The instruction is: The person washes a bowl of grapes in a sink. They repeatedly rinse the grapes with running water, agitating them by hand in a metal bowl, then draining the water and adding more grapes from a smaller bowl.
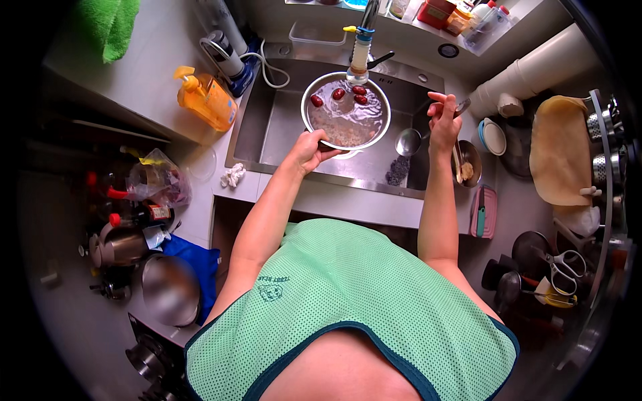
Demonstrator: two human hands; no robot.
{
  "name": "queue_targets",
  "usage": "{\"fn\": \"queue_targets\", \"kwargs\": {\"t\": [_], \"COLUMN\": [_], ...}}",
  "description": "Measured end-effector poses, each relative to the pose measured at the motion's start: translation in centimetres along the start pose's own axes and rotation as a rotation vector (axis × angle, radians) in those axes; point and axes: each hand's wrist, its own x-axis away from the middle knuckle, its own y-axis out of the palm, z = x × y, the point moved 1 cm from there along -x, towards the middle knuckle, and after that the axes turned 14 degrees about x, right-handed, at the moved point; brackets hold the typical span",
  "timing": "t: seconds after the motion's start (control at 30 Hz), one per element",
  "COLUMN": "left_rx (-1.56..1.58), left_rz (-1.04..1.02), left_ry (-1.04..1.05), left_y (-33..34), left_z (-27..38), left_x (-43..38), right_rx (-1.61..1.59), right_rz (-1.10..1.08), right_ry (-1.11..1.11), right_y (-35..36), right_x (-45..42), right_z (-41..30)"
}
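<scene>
My left hand (310,150) grips the near rim of a round metal pot (304,118), thumb over the edge and fingers beneath. The pot is held over the stainless steel sink (281,130), right under the faucet's spout (359,57). Rippling water fills it, several red dates (338,93) float on top, and pale grains (346,134) lie below. Over the sink's right side, my right hand (444,123) holds a metal ladle (408,143) by its handle, with some fingers extended. The ladle's bowl hangs inside the sink; part of its handle is hidden behind the hand.
An orange pump bottle (210,103) stands left of the sink, near a crumpled white tissue (233,175). Right of it are a metal bowl (474,150) with a brown item inside and a pink lidded container (486,210). A clear plastic box (318,37) sits behind the sink.
</scene>
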Motion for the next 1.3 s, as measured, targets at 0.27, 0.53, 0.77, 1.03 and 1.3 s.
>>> {"fn": "queue_targets", "kwargs": {"t": [0.27, 0.53, 0.77, 1.03, 1.3], "left_rx": [0.002, -0.002, -0.020, -0.021, -0.016], "left_rz": [-0.017, -0.034, -0.042, -0.037, -0.029], "left_ry": [-0.031, -0.041, -0.035, -0.050, -0.071], "left_y": [-0.3, -0.3, -0.3, 0.1, 0.0], "left_z": [0.2, 0.4, 0.6, 0.6, 0.3], "left_x": [0.0, -0.2, -0.2, 0.0, -0.2], "right_rx": [0.018, 0.405, 0.562, 0.537, 0.578], "right_rz": [0.024, -0.039, -0.188, -0.322, -0.320], "right_ry": [-0.003, -0.139, -0.094, 0.044, 0.046], "right_y": [-0.8, 2.4, 5.3, 6.1, 6.1], "right_x": [0.8, -1.7, -3.3, -3.9, -3.8], "right_z": [-0.8, 2.7, 6.0, 8.2, 8.3]}}
